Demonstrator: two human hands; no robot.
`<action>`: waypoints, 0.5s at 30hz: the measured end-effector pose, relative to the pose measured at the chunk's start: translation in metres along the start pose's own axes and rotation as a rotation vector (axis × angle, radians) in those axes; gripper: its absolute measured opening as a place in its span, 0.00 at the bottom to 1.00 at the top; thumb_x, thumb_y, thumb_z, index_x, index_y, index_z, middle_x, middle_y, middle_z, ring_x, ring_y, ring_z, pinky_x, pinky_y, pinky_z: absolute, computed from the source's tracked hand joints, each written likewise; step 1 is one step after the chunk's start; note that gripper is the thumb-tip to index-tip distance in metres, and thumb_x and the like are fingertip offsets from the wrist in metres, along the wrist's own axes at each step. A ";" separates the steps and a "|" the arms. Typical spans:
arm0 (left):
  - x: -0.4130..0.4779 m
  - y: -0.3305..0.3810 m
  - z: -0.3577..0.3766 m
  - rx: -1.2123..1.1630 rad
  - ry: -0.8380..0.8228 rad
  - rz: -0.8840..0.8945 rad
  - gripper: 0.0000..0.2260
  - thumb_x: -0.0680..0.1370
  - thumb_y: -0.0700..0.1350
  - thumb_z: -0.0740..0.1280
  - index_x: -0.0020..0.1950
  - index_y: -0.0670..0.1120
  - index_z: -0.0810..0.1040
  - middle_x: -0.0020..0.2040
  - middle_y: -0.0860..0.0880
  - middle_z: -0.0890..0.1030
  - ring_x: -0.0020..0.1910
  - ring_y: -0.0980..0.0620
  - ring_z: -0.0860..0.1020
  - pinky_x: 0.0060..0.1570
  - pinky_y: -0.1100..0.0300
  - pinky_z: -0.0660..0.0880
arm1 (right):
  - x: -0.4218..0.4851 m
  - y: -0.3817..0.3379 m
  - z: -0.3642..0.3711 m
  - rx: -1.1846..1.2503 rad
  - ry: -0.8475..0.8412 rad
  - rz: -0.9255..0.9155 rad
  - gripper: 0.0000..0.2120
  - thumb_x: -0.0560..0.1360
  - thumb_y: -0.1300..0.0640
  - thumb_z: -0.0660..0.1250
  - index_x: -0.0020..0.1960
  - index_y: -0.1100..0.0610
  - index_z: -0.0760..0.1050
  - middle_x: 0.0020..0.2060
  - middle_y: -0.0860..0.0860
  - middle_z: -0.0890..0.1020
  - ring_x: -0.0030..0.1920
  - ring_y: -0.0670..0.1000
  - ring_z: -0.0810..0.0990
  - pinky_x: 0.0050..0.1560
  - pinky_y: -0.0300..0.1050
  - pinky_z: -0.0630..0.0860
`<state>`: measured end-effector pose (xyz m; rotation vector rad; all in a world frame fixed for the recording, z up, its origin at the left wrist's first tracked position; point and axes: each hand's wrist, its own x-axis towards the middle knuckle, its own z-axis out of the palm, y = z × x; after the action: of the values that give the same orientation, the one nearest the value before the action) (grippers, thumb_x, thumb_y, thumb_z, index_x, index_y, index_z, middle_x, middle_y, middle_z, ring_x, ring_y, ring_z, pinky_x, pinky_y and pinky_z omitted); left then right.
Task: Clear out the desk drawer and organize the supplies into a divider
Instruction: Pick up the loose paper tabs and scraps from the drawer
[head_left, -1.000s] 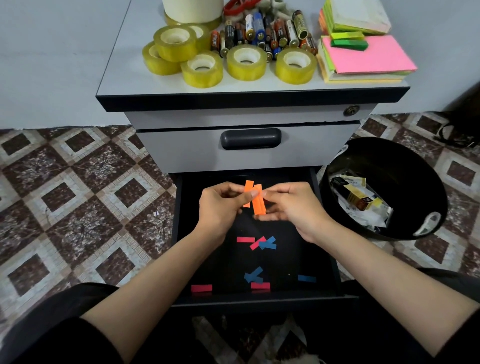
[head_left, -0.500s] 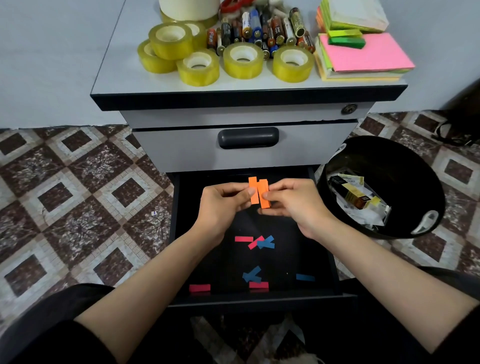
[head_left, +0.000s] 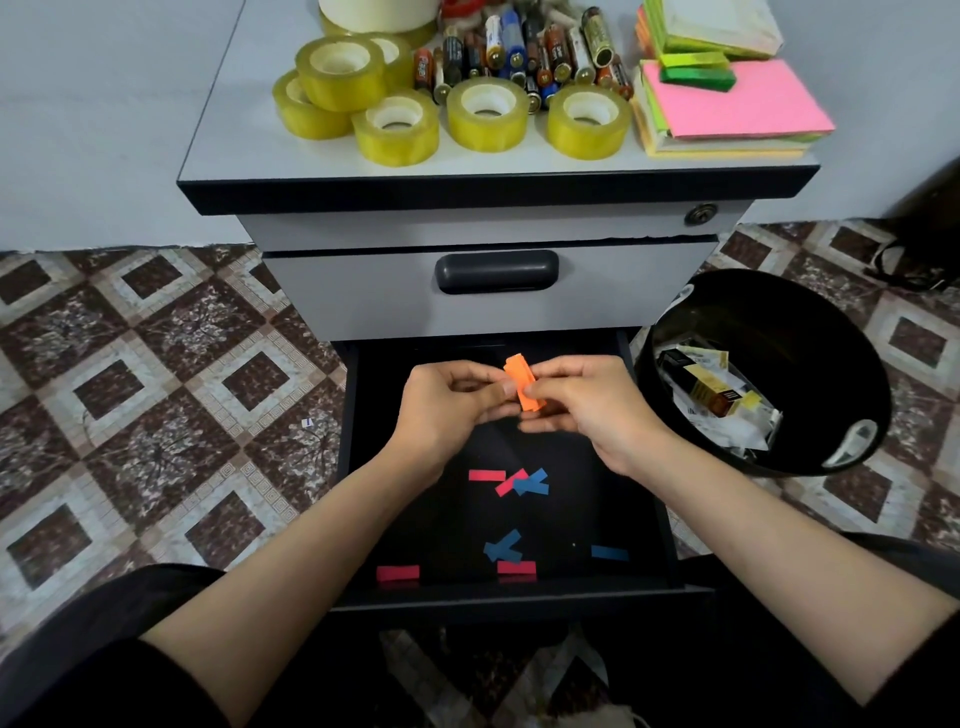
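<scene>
Pinching the orange strips (head_left: 522, 382) between left hand (head_left: 447, 410) and right hand (head_left: 587, 410) just above the open drawer (head_left: 597, 512): square the edges flush, go light to avoid creasing, then gather the red and blue strips (head_left: 511, 480) lying on the drawer floor.

Left hand (head_left: 444, 410), right hand (head_left: 589, 410): both pinching, close together
</scene>
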<state>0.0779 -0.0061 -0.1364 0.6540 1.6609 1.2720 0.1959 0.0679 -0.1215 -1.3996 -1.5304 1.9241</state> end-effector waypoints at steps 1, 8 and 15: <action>0.003 -0.001 -0.002 0.148 0.026 0.066 0.06 0.74 0.33 0.67 0.46 0.42 0.80 0.46 0.45 0.82 0.41 0.55 0.82 0.42 0.67 0.78 | 0.001 0.000 0.000 -0.027 0.011 -0.011 0.06 0.74 0.69 0.66 0.47 0.62 0.80 0.39 0.56 0.81 0.35 0.51 0.81 0.35 0.41 0.81; 0.014 -0.007 -0.015 0.903 -0.147 0.540 0.25 0.69 0.39 0.74 0.65 0.46 0.75 0.62 0.48 0.77 0.61 0.51 0.74 0.62 0.57 0.70 | 0.005 0.002 0.000 -0.229 0.052 -0.050 0.13 0.70 0.71 0.69 0.43 0.56 0.69 0.35 0.56 0.79 0.28 0.50 0.77 0.27 0.39 0.73; 0.011 -0.007 -0.016 1.024 -0.104 0.637 0.09 0.71 0.44 0.73 0.51 0.46 0.84 0.45 0.47 0.83 0.47 0.47 0.76 0.47 0.54 0.71 | 0.004 0.006 0.000 -0.363 -0.012 -0.086 0.06 0.71 0.67 0.70 0.44 0.59 0.76 0.32 0.54 0.80 0.27 0.47 0.78 0.30 0.38 0.77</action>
<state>0.0596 -0.0068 -0.1459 1.9369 2.0399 0.6525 0.1954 0.0685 -0.1284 -1.4306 -1.9871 1.6647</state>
